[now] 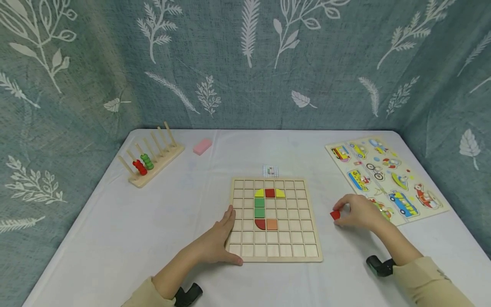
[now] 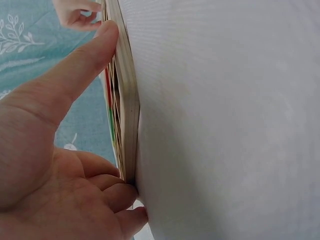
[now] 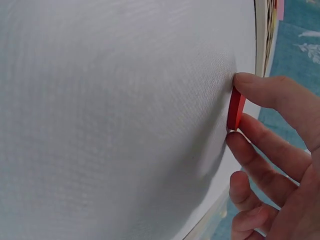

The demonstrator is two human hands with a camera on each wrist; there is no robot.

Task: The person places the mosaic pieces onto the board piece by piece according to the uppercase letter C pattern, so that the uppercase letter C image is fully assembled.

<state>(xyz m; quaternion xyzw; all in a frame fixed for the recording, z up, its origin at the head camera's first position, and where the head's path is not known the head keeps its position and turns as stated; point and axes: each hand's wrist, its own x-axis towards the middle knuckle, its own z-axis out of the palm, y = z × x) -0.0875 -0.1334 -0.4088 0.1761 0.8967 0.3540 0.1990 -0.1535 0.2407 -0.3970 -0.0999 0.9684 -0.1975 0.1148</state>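
A wooden grid board (image 1: 284,250) holds a few coloured tiles: yellow quarter-rounds (image 1: 280,193), a red square (image 1: 270,193), green squares (image 1: 259,207), a dark red quarter-round (image 1: 260,224) and an orange square (image 1: 272,224). Along the board's left side lies my left hand (image 1: 215,239), its thumb (image 2: 82,70) at the near edge and its fingers spread by the left edge. To the right of the board, my right hand (image 1: 357,212) pinches a red tile (image 3: 236,109) between thumb and fingers, close over the white cloth.
A small pattern card (image 1: 270,171) sits just beyond the board. At the back left stand a wooden peg rack (image 1: 166,163) with red and green beads and a pink block (image 1: 202,146). A vehicle picture puzzle (image 1: 377,187) lies at the right, beside my right forearm.
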